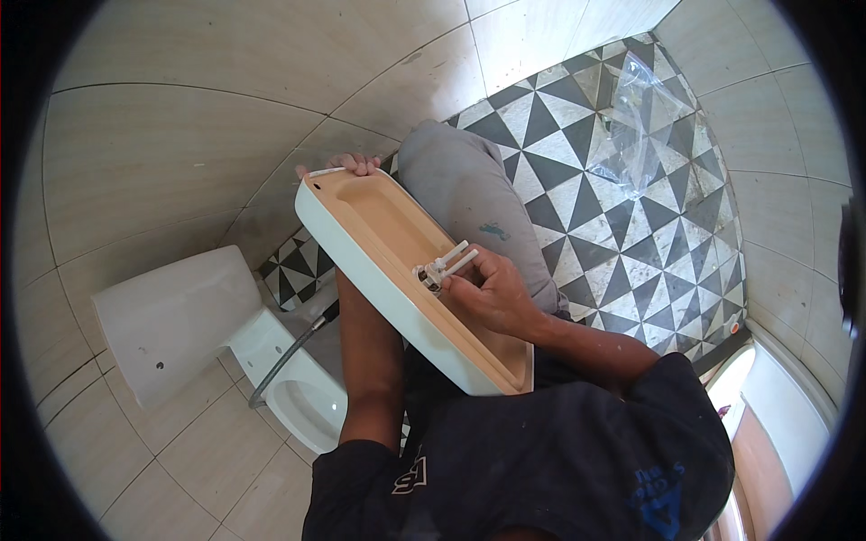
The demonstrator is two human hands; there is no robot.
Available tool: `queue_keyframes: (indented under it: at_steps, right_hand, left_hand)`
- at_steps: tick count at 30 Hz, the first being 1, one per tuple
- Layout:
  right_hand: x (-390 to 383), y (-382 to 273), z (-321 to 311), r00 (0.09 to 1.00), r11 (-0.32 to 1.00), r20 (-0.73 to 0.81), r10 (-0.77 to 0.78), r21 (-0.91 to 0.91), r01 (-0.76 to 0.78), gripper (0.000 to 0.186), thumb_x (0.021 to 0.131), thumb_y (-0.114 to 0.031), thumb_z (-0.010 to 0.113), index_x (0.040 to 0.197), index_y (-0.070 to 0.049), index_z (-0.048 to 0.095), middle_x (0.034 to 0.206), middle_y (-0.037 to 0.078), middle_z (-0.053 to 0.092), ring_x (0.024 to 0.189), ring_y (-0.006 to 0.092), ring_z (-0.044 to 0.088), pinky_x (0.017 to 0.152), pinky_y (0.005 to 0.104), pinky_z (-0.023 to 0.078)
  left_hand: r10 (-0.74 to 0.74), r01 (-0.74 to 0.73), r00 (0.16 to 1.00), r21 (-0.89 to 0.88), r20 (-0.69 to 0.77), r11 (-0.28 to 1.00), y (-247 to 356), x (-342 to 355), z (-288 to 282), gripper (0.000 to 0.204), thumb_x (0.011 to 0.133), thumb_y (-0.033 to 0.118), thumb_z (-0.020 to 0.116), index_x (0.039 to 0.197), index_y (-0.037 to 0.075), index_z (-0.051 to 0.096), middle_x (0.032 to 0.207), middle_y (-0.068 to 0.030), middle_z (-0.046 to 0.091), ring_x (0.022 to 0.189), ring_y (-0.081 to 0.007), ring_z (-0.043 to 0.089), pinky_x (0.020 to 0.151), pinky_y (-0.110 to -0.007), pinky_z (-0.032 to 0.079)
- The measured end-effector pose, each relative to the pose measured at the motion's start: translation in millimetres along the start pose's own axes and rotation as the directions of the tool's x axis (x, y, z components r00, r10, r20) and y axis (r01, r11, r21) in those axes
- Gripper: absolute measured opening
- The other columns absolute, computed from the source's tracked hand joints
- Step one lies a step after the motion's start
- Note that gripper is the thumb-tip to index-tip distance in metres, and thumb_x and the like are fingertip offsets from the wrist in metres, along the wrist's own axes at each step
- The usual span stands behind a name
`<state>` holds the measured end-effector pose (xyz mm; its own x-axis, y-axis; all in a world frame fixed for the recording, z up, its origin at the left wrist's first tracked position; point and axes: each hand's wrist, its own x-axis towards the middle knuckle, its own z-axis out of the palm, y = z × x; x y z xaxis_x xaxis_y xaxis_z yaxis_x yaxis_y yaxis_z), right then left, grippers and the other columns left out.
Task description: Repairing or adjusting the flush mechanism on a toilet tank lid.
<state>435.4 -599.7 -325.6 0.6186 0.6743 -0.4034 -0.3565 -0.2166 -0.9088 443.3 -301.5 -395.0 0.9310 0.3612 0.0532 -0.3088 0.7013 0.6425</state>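
Note:
A cistern lid (390, 216) rests tilted across my lap, its hollow tan underside facing up and its pale glazed side wall facing left. My left arm passes beneath it. The fingers of my left hand (356, 164) curl over the far end; the palm is hidden. Between the thumb and fingers of my right hand (492, 293) is a dual flush button (431, 276) with two white rods pointing right. I hold it against the inside of the lid, near the middle. Whether it sits in a hole there, I cannot tell.
A toilet bowl (307, 410) and its pale cistern (185, 316) stand at the left, with a flexible grey hose (293, 347) in front. A clear plastic bag (631, 135) lies on the black-and-white patterned floor (577, 194). Beige tiled walls (225, 54) close in around me.

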Motion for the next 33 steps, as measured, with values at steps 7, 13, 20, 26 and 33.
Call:
queue_keyframes:
  at_steps: [7,13,20,26,33]
  right_hand:
    - [5,1,9,0.998,0.999,-0.056,0.023,0.031,-0.022,0.017,0.096,-0.017,0.073,0.105,-0.003,0.073,0.077,-0.003,0.065,0.069,0.0027,0.051,0.063,0.0266,0.043]
    - [4,1,3,0.998,0.998,0.002,0.058,0.023,-0.058,0.016,0.099,-0.016,0.074,0.109,-0.002,0.072,0.083,-0.003,0.067,0.072,0.0021,0.052,0.064,0.0256,0.044]
    - [4,29,7,0.994,0.962,0.062,-0.09,0.264,0.071,0.02,0.103,-0.014,0.075,0.119,-0.005,0.069,0.096,0.0,0.072,0.082,0.0049,0.063,0.074,0.0254,0.051]
    - [7,29,5,0.991,0.982,0.02,-0.129,0.143,0.125,0.019,0.099,-0.019,0.078,0.111,-0.006,0.071,0.085,0.002,0.069,0.072,0.009,0.06,0.066,0.0305,0.048]
    - [7,8,1,0.994,0.993,-0.013,-0.112,-0.035,0.111,0.016,0.095,-0.017,0.078,0.103,-0.004,0.073,0.076,-0.002,0.065,0.067,0.0051,0.052,0.062,0.0293,0.043]
  left_hand:
    - [-0.001,0.001,1.0,0.014,-0.002,1.0,-1,1,2,0.089,0.112,0.072,0.019,0.094,0.003,0.072,0.089,-0.0087,0.067,0.089,-0.0249,0.058,0.101,-0.042,0.041]
    - [-0.003,0.003,1.0,0.011,0.021,1.0,0,0,-4,0.09,0.111,0.073,0.019,0.095,0.003,0.072,0.089,-0.0086,0.067,0.089,-0.0247,0.058,0.1,-0.043,0.041]
    - [-0.014,0.013,1.0,0.012,0.019,1.0,-2,1,-9,0.091,0.11,0.075,0.019,0.096,0.003,0.073,0.09,-0.0086,0.068,0.09,-0.0249,0.058,0.1,-0.042,0.04]
    - [-0.015,0.015,0.998,0.006,0.063,1.0,-2,3,-13,0.091,0.11,0.075,0.02,0.096,0.002,0.072,0.091,-0.0085,0.068,0.091,-0.0251,0.058,0.1,-0.042,0.04]
    - [-0.021,0.021,1.0,0.005,0.022,1.0,-1,-2,1,0.09,0.11,0.075,0.02,0.096,0.003,0.071,0.09,-0.0081,0.067,0.092,-0.0251,0.058,0.102,-0.042,0.04]
